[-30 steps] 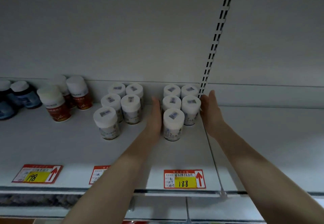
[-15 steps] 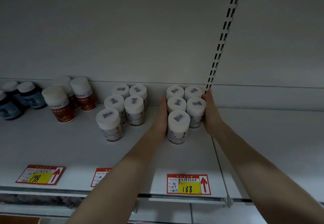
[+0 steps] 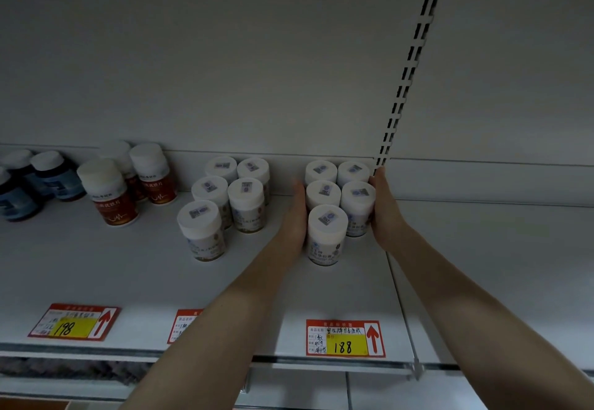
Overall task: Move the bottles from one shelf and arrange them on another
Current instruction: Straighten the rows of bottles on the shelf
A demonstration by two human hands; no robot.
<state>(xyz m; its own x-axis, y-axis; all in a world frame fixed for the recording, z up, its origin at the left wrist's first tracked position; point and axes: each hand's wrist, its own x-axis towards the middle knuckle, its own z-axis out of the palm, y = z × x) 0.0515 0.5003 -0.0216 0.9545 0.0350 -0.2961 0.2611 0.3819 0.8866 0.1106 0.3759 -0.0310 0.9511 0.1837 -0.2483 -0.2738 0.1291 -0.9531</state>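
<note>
Flanking five white bottles (image 3: 328,233): left hand (image 3: 294,217), right hand (image 3: 384,209), fingers straight, pressed together, flat against cluster. Five more (image 3: 221,204) leftward; three red (image 3: 112,194); blue (image 3: 48,178), count unclear. White shelf (image 3: 96,265).

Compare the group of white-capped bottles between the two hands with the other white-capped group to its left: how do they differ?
The right group is squeezed between the left hand and the right hand; the left group is untouched. The right group's bottles are packed tight together, while the left group's front bottle stands a little apart. The right group sits above the 188 price tag; the left group does not. Both have five upright bottles with stickered white caps.
</note>
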